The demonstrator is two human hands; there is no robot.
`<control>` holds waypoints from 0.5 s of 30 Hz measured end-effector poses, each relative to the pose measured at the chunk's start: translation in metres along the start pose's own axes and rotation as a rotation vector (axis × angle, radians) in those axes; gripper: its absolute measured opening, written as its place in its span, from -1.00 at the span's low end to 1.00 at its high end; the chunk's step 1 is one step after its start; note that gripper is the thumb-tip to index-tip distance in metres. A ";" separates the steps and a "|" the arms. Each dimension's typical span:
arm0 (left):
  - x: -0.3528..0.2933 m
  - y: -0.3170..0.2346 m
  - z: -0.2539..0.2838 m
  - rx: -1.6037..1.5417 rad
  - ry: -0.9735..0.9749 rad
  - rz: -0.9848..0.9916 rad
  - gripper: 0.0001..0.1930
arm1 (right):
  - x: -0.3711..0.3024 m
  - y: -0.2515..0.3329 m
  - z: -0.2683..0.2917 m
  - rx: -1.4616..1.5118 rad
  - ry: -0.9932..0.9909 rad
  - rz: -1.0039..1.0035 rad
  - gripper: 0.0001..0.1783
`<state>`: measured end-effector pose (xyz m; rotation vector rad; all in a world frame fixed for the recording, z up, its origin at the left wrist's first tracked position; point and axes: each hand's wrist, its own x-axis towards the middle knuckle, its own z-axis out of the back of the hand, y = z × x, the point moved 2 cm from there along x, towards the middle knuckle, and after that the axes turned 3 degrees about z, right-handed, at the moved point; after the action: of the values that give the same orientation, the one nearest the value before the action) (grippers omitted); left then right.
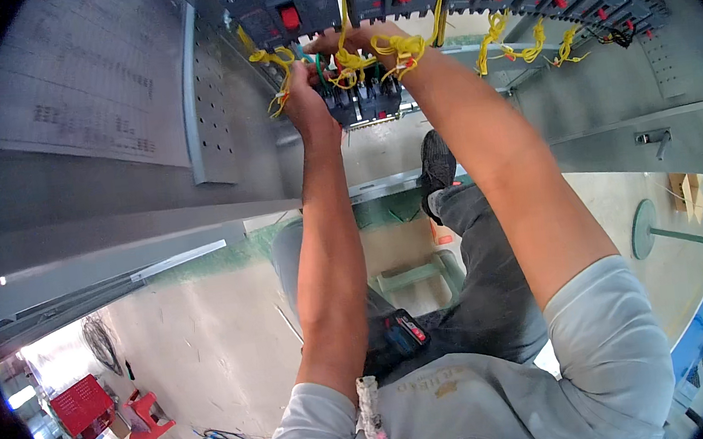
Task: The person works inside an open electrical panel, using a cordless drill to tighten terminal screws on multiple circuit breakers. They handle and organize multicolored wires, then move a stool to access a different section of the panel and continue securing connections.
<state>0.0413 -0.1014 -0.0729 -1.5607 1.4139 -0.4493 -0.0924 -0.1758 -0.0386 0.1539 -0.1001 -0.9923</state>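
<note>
Both arms reach up into a grey metal cabinet, below a row of dark circuit breakers (299, 6) with red levers. My left hand (307, 100) is at the left end of a lower, smaller black breaker (378, 101), fingers closed beside a thin green wire (320, 67). My right hand (356, 39) comes in from the right above it, with curled fingers pointing left toward the left fingertips. Tied bundles of yellow wire (402, 49) hang in front and partly cover its fingers. What either hand pinches is too small and hidden to make out.
A perforated metal strip (206, 98) and a printed sheet (89, 84) line the left cabinet wall. More yellow bundles (493, 37) hang at right. A green stool (417, 277) stands between my legs. Red plastic stool (146, 421), red box (82, 406) and cable coil (100, 342) are on the left floor.
</note>
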 end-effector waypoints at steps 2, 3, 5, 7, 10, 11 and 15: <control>0.006 -0.011 0.002 0.094 -0.047 0.024 -0.68 | -0.028 0.012 0.025 0.068 -0.217 0.119 -0.66; 0.006 -0.014 0.001 0.148 -0.044 0.000 -0.67 | -0.037 0.017 0.036 0.047 -0.243 0.118 -0.64; 0.006 -0.016 -0.010 0.249 -0.026 -0.039 -0.64 | -0.050 0.010 0.044 0.045 -0.241 0.097 -0.55; 0.004 -0.014 -0.018 0.280 -0.044 -0.076 -0.62 | -0.044 -0.004 0.037 -0.046 -0.147 0.013 -0.55; 0.010 -0.013 -0.009 0.387 -0.062 -0.092 -0.58 | -0.036 0.000 0.038 -0.070 -0.003 -0.060 -0.50; 0.007 -0.015 -0.010 0.427 -0.070 -0.110 -0.57 | -0.037 -0.006 0.034 -0.087 0.026 -0.096 -0.47; 0.000 -0.014 -0.012 0.404 -0.047 -0.060 -0.62 | -0.036 -0.017 0.021 -0.118 0.072 -0.147 -0.43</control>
<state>0.0398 -0.1079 -0.0559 -1.2770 1.1564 -0.6841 -0.1291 -0.1565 -0.0211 0.0892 0.0367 -1.1353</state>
